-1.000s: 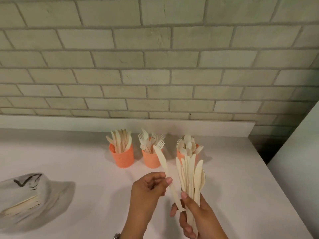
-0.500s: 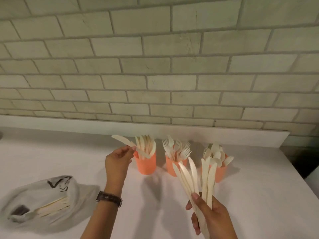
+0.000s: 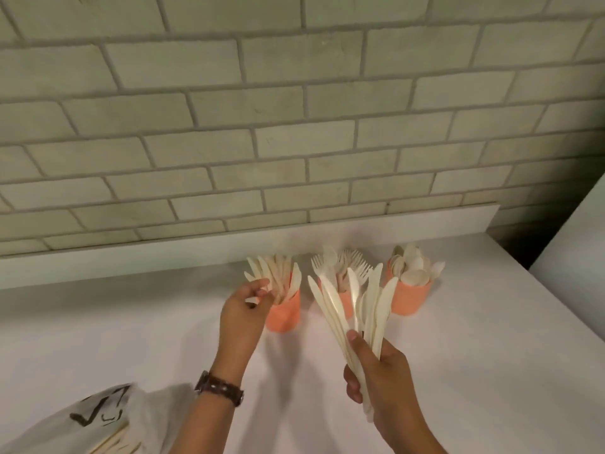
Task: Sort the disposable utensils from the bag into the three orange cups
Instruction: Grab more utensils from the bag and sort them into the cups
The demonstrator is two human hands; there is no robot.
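Three orange cups stand in a row near the wall. The left cup (image 3: pixel 284 317) holds knives, the middle cup (image 3: pixel 346 305) holds forks and the right cup (image 3: pixel 412 298) holds spoons. My left hand (image 3: pixel 244 317) is at the left cup's rim, its fingertips pinched on a pale wooden knife (image 3: pixel 262 283) that leans among the knives there. My right hand (image 3: pixel 381 378) grips a fanned bundle of knives (image 3: pixel 357 306) upright in front of the middle cup, partly hiding it. The grey cloth bag (image 3: pixel 98 421) lies at the bottom left with utensils showing in its mouth.
All of this sits on a white counter (image 3: pixel 474 339) against a brick wall with a low white ledge (image 3: pixel 131 260). A white panel (image 3: pixel 576 244) rises at the right edge, with a dark gap beside it.
My left hand carried a single knife from beside the bundle over to the left cup and lowered it in among the knives. My right hand stayed with its bundle; the camera shifted.
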